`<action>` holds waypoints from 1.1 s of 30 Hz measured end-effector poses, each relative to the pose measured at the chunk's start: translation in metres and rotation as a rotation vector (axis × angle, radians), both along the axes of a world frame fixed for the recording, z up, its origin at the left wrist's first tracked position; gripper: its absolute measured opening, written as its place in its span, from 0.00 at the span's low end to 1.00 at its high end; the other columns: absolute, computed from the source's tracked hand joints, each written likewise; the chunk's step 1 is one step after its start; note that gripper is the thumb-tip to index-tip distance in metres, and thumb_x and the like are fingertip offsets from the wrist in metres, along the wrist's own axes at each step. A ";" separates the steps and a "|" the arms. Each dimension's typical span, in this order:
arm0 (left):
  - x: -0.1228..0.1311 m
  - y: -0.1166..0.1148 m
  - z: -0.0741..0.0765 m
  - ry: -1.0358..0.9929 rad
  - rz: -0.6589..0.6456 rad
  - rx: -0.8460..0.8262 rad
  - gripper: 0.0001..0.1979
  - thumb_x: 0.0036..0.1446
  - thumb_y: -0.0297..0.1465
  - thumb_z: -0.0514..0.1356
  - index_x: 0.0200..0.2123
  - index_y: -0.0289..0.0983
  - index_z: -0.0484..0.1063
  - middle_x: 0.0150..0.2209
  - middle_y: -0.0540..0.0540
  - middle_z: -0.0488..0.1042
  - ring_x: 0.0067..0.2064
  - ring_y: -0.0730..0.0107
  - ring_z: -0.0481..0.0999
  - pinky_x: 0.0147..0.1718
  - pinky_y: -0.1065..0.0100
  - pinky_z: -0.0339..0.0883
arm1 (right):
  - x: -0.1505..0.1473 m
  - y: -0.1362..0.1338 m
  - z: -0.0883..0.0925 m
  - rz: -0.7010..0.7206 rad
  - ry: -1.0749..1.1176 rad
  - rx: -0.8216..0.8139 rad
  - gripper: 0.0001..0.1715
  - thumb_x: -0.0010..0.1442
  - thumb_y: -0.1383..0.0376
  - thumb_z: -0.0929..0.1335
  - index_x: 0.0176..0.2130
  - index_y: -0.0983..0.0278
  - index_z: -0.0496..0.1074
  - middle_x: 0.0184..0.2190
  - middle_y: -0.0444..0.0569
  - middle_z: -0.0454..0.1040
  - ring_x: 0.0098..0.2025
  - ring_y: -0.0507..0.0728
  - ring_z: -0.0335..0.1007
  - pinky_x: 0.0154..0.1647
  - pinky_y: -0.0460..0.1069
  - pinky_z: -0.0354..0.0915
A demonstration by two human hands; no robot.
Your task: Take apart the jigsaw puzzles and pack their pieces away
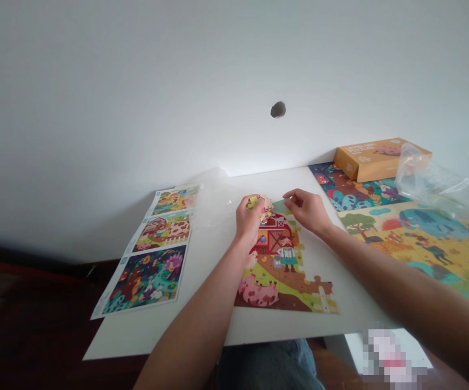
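Observation:
My left hand (249,218) is closed around several loose jigsaw pieces (265,206), above the upper left of a partly assembled farm puzzle (295,279). The puzzle lies flat on the white table, showing a red barn, a farmer and a pink pig, with a stepped right edge. My right hand (308,210) hovers by the puzzle's top right corner. Its fingers are bent, with a gap between index finger and thumb, and no piece shows there. My left hand and forearm hide part of the puzzle's left side.
A picture sheet (161,233) with three scenes lies left, beside a clear plastic bag (213,203). To the right are a savanna puzzle (417,238), a dark forest puzzle (340,189), an orange box (380,157) and another clear bag (433,176). A wall stands behind the table.

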State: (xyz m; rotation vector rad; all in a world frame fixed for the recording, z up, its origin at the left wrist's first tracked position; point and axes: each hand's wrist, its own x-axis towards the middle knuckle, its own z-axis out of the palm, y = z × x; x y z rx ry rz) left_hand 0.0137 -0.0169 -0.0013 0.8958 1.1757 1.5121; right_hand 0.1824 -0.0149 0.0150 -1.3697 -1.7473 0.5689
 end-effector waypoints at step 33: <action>-0.003 0.002 -0.002 0.058 0.006 0.058 0.19 0.51 0.41 0.64 0.43 0.38 0.71 0.30 0.48 0.73 0.26 0.71 0.75 0.21 0.74 0.66 | 0.007 -0.012 0.011 0.262 -0.651 -0.184 0.26 0.50 0.51 0.74 0.40 0.64 0.67 0.35 0.54 0.72 0.35 0.61 0.70 0.32 0.50 0.60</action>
